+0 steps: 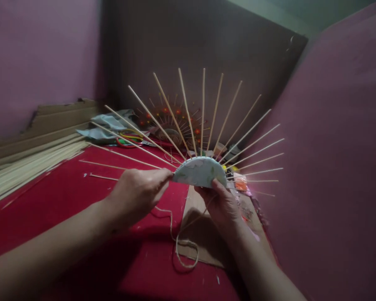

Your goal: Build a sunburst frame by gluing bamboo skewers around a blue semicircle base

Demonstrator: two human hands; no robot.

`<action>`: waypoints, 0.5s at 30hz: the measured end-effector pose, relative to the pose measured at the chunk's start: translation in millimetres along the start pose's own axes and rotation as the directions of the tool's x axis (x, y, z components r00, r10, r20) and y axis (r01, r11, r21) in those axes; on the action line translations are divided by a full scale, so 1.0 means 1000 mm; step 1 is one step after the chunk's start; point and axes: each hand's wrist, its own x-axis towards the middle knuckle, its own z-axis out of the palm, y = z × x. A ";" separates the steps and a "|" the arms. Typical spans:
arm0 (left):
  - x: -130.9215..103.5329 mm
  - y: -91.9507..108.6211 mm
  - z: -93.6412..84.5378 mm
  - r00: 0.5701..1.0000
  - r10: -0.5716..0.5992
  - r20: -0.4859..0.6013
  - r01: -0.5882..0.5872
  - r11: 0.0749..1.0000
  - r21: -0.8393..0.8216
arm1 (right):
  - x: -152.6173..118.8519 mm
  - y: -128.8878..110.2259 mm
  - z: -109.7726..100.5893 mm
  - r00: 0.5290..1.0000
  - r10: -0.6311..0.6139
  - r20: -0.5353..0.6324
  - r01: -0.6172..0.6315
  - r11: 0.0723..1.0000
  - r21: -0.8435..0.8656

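Note:
A pale half-round disc point(200, 172) is held up in front of me, with many thin wooden sticks point(203, 113) fanning out from its curved edge like rays. My right hand point(221, 205) grips the disc from below, thumb on its front face, the other fingers mostly hidden behind. At the disc's left corner, my left hand point(144, 188) is closed in a pinch against the edge; what lies between its fingertips is hidden. The lowest left sticks pass behind this hand. Thin twine point(188, 264) hangs in a loose loop below, one strand rising to my right hand and another toward my left.
A bundle of sticks point(37, 163) lies left on the red cloth point(113, 259), beside torn cardboard point(62, 115). Behind are scissors point(128, 142) and a decorated stick fan point(172, 119). A cardboard sheet point(200, 234) lies beneath my hands. Pink walls stand on both sides.

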 end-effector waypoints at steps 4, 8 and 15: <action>-0.004 -0.007 0.003 0.962 0.269 -0.055 -0.242 0.926 0.291 | -0.002 0.000 0.002 1.000 -0.021 -0.009 0.021 1.000 -0.010; -0.008 -0.012 0.005 0.865 0.480 -0.149 -0.390 0.828 0.402 | -0.005 0.003 0.007 0.999 -0.029 0.015 0.028 1.000 0.014; -0.007 -0.002 -0.009 0.924 0.262 -0.279 -0.173 0.936 0.307 | -0.001 0.002 0.006 0.982 0.116 -0.151 -0.088 0.980 0.178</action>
